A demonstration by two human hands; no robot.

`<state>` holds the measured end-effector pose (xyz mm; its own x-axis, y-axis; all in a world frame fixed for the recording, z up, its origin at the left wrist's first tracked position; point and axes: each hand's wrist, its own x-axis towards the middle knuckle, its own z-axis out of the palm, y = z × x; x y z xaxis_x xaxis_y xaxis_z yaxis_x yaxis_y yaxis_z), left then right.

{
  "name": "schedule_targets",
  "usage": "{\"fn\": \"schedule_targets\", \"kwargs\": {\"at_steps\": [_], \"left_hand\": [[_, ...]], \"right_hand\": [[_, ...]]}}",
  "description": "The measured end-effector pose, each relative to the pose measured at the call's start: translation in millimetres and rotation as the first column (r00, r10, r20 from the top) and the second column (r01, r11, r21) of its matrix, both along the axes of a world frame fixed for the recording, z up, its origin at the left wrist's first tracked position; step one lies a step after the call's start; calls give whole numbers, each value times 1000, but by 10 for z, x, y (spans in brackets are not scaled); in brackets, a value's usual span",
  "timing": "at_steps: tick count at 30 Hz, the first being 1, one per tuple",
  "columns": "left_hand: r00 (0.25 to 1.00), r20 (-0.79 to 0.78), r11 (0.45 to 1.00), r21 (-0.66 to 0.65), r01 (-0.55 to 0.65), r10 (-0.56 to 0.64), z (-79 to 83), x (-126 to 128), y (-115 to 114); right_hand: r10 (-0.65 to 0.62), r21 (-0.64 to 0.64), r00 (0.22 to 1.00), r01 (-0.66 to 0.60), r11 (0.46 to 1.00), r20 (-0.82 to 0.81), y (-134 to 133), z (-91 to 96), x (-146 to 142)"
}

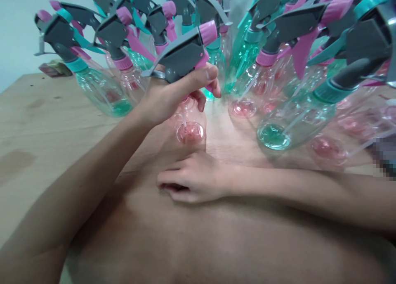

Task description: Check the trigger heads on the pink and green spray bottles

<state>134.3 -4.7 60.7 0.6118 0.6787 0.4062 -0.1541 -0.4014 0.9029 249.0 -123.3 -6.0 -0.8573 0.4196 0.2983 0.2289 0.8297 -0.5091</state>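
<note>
My left hand (182, 88) is wrapped round the neck of a clear pink spray bottle (190, 129), just below its grey and pink trigger head. The bottle stands upright on the wooden table, and part of it is hidden behind my fingers. Below it, my right hand (193, 177) rests on the tabletop with its fingers curled in loosely. I see nothing in that hand, and the bottle's base is a little way from its knuckles.
Several more spray bottles with pink or teal collars crowd the far side of the wooden table (40, 127). A green spray bottle (297, 121) stands nearest on the right. At the far left lies a small bundle (55, 68), and a pale wall (18, 32) rises behind.
</note>
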Motion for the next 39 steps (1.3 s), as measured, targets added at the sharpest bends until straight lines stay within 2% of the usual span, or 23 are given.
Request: {"fn": "schedule_targets", "kwargs": {"at_steps": [7, 13, 17, 21, 25, 31, 39], "left_hand": [[1000, 7, 1000, 15, -2, 2, -51, -30, 49], [999, -4, 999, -30, 43, -43, 8, -36, 22], [1000, -23, 999, -40, -7, 6, 45, -19, -27], [1000, -15, 1000, -13, 1, -1, 42, -7, -22], [1000, -11, 999, -43, 4, -5, 43, -2, -14], [999, -34, 997, -81, -4, 1, 41, -23, -5], [999, -22, 998, -56, 24, -25, 3, -45, 9]], "right_hand": [[1, 7, 1000, -1, 1000, -13, -4, -13, -2], [7, 23, 1000, -7, 1000, -4, 5, 0, -7], [15, 6, 1000, -15, 1000, 2, 7, 15, -3], [8, -18, 1000, -8, 1000, 13, 4, 15, 5], [-5, -38, 1000, 5, 999, -1, 1, 8, 6], [5, -20, 1000, -5, 1000, 17, 2, 15, 6], [6, -11, 1000, -6, 1000, 0, 2, 16, 5]]}}
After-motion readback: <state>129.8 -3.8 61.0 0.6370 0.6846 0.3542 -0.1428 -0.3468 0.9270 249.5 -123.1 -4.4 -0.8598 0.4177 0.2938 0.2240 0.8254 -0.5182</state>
